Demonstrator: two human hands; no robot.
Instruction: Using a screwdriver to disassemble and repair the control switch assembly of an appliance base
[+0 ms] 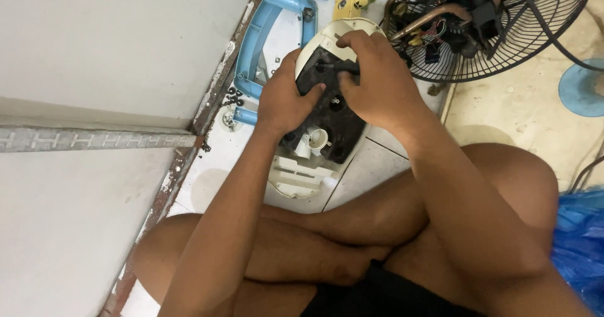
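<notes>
Cream oval plastic appliance base with black inner plate (327,112): lies on the tiled floor before the crossed legs. Left hand (283,100) clasps its edge; right hand (371,78) is closed on a dark tool handle (345,67). Likely light, rigid, brittle; hold by the rim.

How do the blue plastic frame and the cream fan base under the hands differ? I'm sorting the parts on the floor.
The blue plastic frame lies untouched by the wall; the cream fan base is held by both the left hand and the right hand. The frame is an open loop; the base is a solid shell with a dark inner plate. Both rest on the floor.
</notes>
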